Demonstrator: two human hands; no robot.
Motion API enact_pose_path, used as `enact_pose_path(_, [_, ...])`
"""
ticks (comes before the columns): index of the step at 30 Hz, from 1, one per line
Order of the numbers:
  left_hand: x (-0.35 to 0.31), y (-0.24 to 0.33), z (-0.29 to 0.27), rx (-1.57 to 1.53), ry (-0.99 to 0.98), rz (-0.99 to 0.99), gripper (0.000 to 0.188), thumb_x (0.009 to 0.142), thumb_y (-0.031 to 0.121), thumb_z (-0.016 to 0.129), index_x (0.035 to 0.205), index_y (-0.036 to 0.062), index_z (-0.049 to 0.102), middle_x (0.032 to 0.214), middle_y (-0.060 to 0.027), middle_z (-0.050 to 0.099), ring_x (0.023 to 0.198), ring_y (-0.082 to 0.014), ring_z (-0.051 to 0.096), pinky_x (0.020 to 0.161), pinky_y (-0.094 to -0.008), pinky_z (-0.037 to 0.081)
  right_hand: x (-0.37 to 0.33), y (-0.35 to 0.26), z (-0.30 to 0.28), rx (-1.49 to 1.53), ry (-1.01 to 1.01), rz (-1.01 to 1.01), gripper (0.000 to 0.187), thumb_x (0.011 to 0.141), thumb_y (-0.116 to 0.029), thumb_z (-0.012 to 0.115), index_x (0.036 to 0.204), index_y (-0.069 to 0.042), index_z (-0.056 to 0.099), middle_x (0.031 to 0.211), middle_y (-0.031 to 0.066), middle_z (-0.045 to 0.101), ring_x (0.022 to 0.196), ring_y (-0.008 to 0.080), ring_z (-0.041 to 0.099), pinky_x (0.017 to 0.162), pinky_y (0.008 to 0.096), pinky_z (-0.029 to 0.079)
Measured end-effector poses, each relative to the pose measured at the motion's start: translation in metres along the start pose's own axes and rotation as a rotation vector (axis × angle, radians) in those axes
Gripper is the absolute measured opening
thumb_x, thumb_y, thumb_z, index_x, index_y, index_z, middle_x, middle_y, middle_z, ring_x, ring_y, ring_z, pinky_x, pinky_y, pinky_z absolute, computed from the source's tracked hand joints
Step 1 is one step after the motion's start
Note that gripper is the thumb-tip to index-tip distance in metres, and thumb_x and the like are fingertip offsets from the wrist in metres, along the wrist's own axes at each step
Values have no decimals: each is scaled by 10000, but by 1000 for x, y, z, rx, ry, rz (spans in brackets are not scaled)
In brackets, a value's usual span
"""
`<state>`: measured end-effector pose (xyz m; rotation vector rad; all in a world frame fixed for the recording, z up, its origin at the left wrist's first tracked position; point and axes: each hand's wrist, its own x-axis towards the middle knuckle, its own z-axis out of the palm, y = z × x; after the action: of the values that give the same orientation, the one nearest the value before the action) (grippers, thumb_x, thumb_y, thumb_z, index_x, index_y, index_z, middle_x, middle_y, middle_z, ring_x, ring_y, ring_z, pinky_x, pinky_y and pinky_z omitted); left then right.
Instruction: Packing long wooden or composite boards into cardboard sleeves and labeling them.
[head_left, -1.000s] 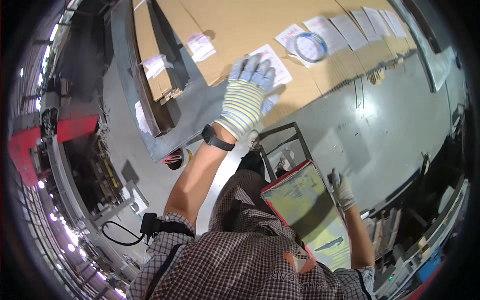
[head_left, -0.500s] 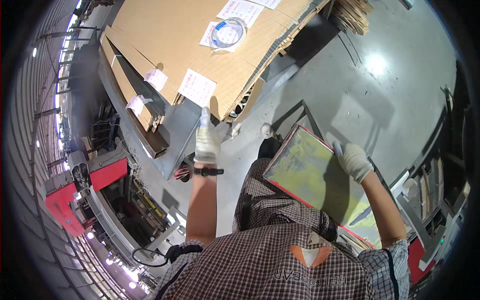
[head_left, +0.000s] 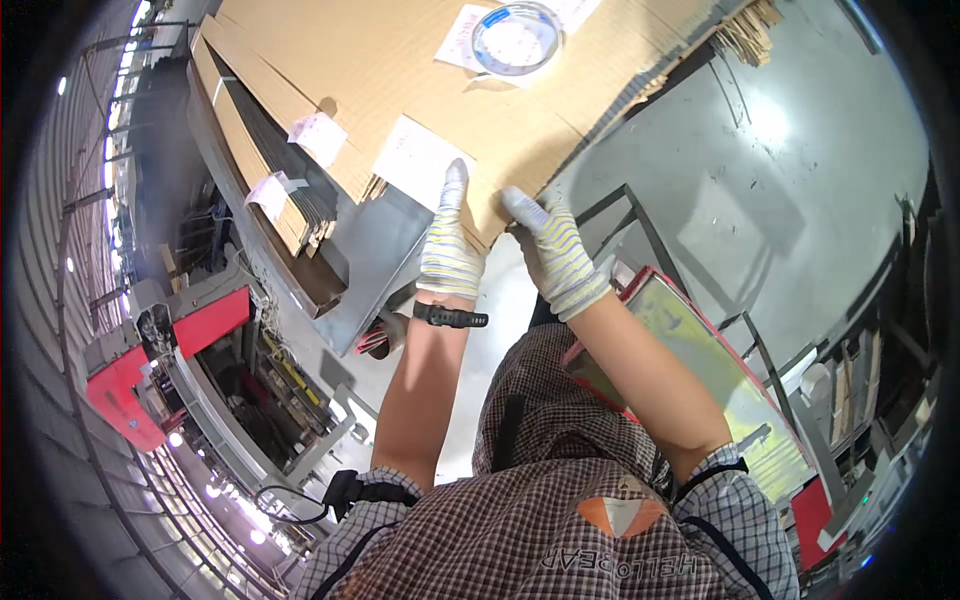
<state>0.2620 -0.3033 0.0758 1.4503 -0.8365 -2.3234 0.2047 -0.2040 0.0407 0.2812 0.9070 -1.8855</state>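
Both my gloved hands are at the near corner of a large brown cardboard sheet [head_left: 350,60] on top of a stack. My left hand [head_left: 455,240] has its thumb on top, by a white paper slip [head_left: 418,155], and its fingers are out of sight below. Just to the right, my right hand [head_left: 556,250] grips the sheet's edge, thumb above and the other fingers mostly hidden underneath. Farther back on the cardboard lies a roll of tape [head_left: 485,55] over more paper slips.
Narrower cardboard strips [head_left: 255,165] with paper slips lie on a metal table [head_left: 375,250] at left. Beside my right forearm is a red-edged panel with a yellow-green face [head_left: 690,345], near a dark metal frame [head_left: 650,235]. A red and grey machine [head_left: 215,325] stands at lower left.
My right hand has left the yellow-green panel and moved left and forward to the cardboard's edge. My left hand has shifted slightly right. The tape roll appears larger and farther right.
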Motion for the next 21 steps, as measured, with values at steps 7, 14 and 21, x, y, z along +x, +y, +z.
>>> enact_pose_path(7, [-1,-3,2,-2,-29,124,722,893,481,680,1407,49,412,1308,-119,556,1163,-273,568,979,-430,488,1,11,2,-39,155,-30,421,827,-268,784,1103,26,663,984,48,675,858,123,595,779,266,469])
enact_pose_path(14, [-5,-20,-5,39,-20,127,689,898,486,671,1383,51,448,1276,-103,575,1159,-248,569,983,-404,488,-12,12,-2,-101,210,-144,387,837,-230,765,1125,5,657,1005,64,654,883,123,593,823,281,477])
enact_pose_path(21, [-47,-45,9,147,54,205,606,964,431,603,1407,44,461,1300,-78,563,1171,-214,566,991,-338,474,-48,-18,-48,-474,116,-73,672,854,-233,757,1370,79,458,1258,157,598,1167,207,565,962,331,469])
